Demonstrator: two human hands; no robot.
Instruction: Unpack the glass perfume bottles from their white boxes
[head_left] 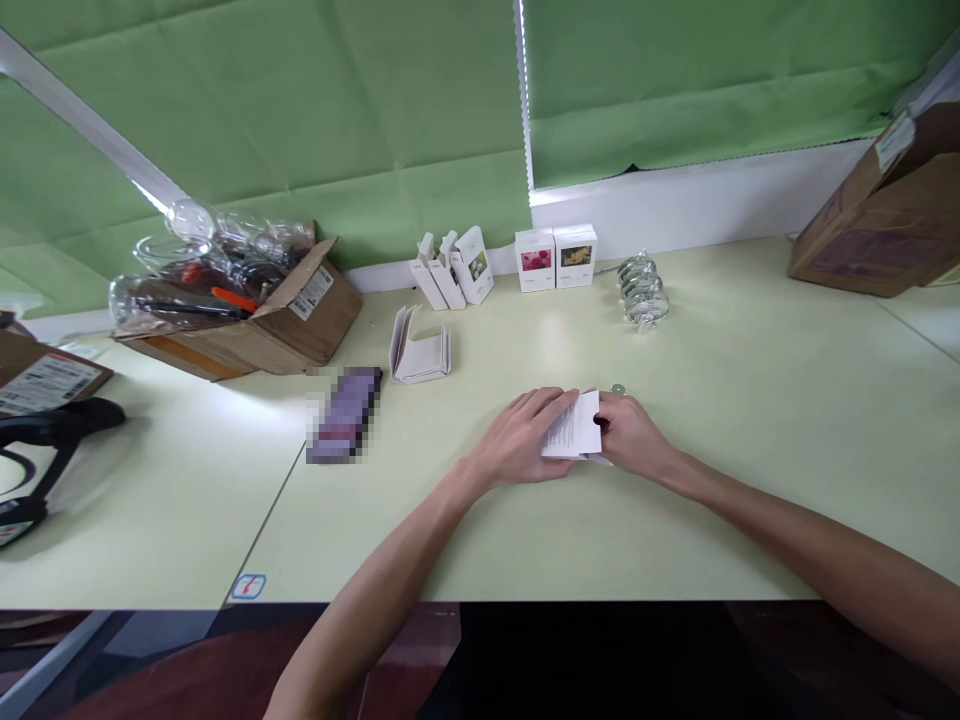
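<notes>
Both my hands meet on a small white box (576, 425) with printed text, held low over the pale green table (675, 520). My left hand (525, 435) wraps its fingers over the box's left side. The box's right end is gripped by my right hand (636, 432). A tiny green round piece (618, 389) lies on the table just behind the box. Flat unfolded white cartons (420, 348) lie behind and to the left.
Several upright white boxes (459, 268) and two picture-fronted boxes (556, 257) stand at the back wall. A clear plastic bundle (642, 289) sits right of them. An open cardboard box (255, 315) of glassware is left, another carton (885, 215) far right, a dark blurred object (345, 412) mid-left.
</notes>
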